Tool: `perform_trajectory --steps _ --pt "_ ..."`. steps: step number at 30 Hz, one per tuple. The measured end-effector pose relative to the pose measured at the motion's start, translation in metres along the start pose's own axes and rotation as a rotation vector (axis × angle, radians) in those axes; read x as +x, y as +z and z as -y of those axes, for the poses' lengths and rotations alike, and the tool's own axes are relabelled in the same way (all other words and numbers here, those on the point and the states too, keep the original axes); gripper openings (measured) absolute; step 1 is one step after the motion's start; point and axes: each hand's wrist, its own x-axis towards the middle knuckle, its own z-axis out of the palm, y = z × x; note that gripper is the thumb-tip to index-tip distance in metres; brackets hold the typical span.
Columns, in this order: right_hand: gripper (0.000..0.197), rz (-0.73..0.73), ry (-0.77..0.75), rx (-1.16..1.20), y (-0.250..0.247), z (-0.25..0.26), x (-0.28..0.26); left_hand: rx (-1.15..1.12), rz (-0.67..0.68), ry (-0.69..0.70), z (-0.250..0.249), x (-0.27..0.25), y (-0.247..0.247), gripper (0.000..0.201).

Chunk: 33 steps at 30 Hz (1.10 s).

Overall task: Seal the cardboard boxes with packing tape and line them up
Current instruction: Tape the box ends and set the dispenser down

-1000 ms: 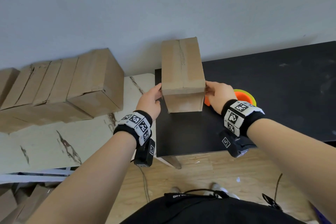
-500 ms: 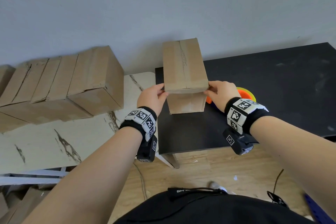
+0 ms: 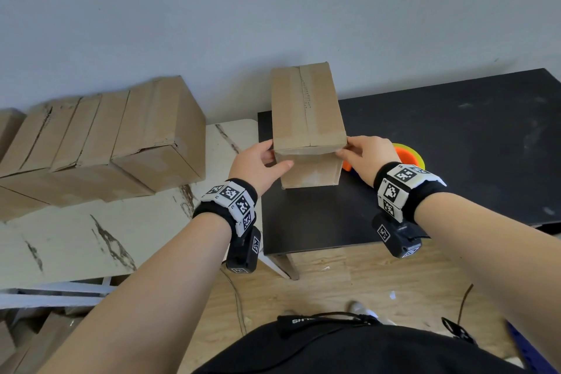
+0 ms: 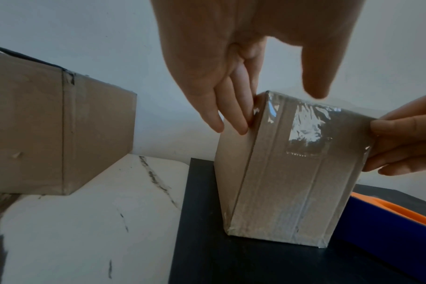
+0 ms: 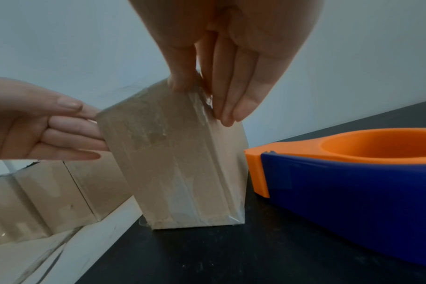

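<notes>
Box in hand: I see a taped cardboard box [image 3: 306, 118] standing on the near left corner of the black table [image 3: 455, 136], bottom edge on the surface, clear tape glinting over its near face in both wrist views
Left hand: my left hand [image 3: 258, 161] is against the box's left side near the top edge; its fingers [image 4: 231, 107] lie straight and together, flat on the cardboard, while the thumb stands off in front of the near face, not closed round anything
Right hand: my right hand [image 3: 367, 155] is at the box's upper right corner; the thumb presses on the taped near face and the other fingers [image 5: 241, 92] run straight down the right side, so the corner sits between them in a light pinch
Tape dispenser: a blue and orange tape dispenser [image 5: 353, 169] lies on the black table just beside the box on its right, partly hidden behind my right hand in the head view
Sealed row: a row of cardboard boxes [image 3: 100, 143] sits side by side on the white marbled table [image 3: 91, 240] to the left, apart from the box I am touching
Floor: pale wood flooring [image 3: 349, 285] shows beneath the tables
</notes>
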Motion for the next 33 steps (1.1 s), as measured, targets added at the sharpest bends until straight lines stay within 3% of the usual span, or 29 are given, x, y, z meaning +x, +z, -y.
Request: perform_trajectory --steps 6,10,14,21,28,33 --pt "0.029 0.039 0.065 0.124 -0.003 0.001 0.0 0.084 -0.05 -0.026 -0.002 0.004 0.001 0.044" --pt "0.039 0.005 0.058 0.083 -0.001 0.002 0.003 0.121 -0.094 -0.018 0.0 0.008 0.005 0.039" --pt "0.034 -0.023 0.056 0.07 0.0 0.0 0.005 0.174 -0.095 -0.011 0.004 0.014 0.004 0.042" --pt "0.034 0.019 0.075 -0.059 0.001 0.004 0.015 0.538 -0.056 0.168 0.002 0.017 0.0 0.049" --pt "0.073 -0.036 0.097 -0.199 0.006 0.018 0.015 0.634 -0.066 0.125 -0.007 0.019 0.005 0.054" --pt "0.059 -0.007 0.095 -0.275 0.004 0.023 0.023 0.673 -0.042 0.12 -0.012 0.024 0.004 0.048"
